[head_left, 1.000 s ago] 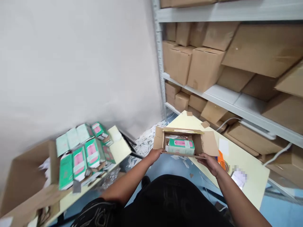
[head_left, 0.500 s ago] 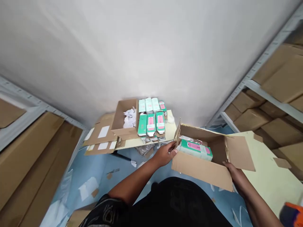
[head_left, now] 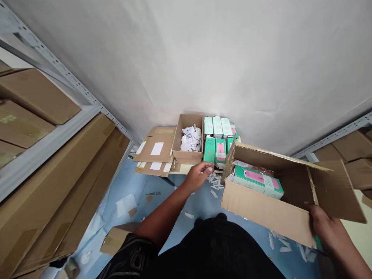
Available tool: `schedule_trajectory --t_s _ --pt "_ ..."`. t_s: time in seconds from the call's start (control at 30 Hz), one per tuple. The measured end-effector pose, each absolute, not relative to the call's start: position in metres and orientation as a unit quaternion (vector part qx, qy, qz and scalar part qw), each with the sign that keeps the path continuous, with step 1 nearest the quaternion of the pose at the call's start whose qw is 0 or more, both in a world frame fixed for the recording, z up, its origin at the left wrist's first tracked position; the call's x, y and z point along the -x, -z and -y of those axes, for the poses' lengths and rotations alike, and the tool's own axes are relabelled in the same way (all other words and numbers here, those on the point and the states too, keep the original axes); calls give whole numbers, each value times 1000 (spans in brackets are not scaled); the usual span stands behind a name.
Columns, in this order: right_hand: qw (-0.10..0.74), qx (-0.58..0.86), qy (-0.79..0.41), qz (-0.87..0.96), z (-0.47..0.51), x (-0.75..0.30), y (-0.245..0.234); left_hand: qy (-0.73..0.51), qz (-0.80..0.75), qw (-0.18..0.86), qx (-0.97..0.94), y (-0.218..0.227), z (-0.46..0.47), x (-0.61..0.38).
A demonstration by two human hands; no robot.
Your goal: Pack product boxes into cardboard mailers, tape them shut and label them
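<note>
An open cardboard box (head_left: 261,209) hangs tilted in front of me on the right. Inside lies a green-and-white product carton (head_left: 258,181) with a pink picture, and some clear wrapping shows behind it. My right hand (head_left: 327,224) grips the box at its right end, thumb over the edge. Left of the box, my left hand (head_left: 198,178) is apart from it, fingers loosely stretched with nothing seen in them. Just beyond the left hand stand several similar green cartons (head_left: 209,150) on a table, partly hidden by the box.
Another cardboard box (head_left: 188,157) holding crumpled white paper (head_left: 192,138) stands on the table, beside flattened cardboard (head_left: 159,145). Shelves of brown cartons (head_left: 37,93) flank me. Paper scraps (head_left: 126,205) and a small carton (head_left: 116,238) lie on the blue floor.
My left hand has let go of the box's left end and sits apart from it. The view has turned left, and the box in my right hand appears farther right and nearer.
</note>
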State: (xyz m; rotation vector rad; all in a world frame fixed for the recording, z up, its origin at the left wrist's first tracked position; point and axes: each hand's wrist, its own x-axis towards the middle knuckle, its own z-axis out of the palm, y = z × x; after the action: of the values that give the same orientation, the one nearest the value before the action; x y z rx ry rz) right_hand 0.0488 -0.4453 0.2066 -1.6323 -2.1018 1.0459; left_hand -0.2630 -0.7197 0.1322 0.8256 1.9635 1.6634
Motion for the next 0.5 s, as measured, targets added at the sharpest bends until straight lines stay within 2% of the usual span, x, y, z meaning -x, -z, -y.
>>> schedule_trajectory --t_s 0.1,0.27,0.4,0.5 --pt "127 530 -372 752 431 -27 -209 -543 -782 161 -259 -131 730 309" --pt "106 473 -385 785 415 15 -215 -351 -889 115 -270 -137 732 381" --pt "89 460 -404 786 413 43 -214 -138 -932 162 -294 -131 716 440" --pt "80 482 -398 776 419 55 -206 -64 -927 214 -302 -112 698 488"
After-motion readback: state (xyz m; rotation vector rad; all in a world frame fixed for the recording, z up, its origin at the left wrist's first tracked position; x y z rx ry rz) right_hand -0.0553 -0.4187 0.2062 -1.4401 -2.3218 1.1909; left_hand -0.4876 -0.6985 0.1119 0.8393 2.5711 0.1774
